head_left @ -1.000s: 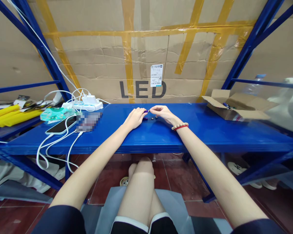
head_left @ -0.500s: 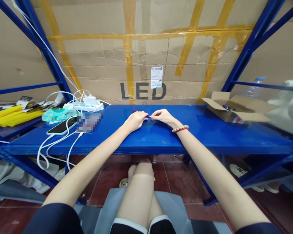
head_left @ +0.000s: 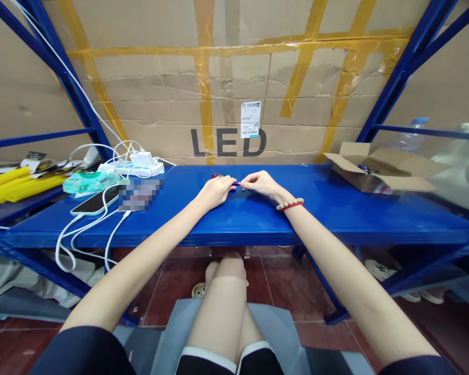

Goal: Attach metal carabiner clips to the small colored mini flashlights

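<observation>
Both my hands rest close together on the middle of the blue shelf (head_left: 336,208). My left hand (head_left: 217,190) has its fingers curled and pinches a small purple piece (head_left: 235,184) at its tip. My right hand (head_left: 260,182), with a bead bracelet at the wrist, is closed in a pinch on the other end of that piece. A small red item (head_left: 216,176) lies on the shelf just beyond my left hand. What the piece is cannot be made out.
A phone (head_left: 94,203) with white cables, a white power strip (head_left: 138,167) with chargers and a teal packet (head_left: 88,182) lie at the left. An open cardboard box (head_left: 379,174) sits at the right. A large taped carton marked LED (head_left: 226,94) stands behind.
Both hands stay pinched on the small purple piece and have shifted only slightly on the shelf; a red item shows beyond my left hand since half a second ago.
</observation>
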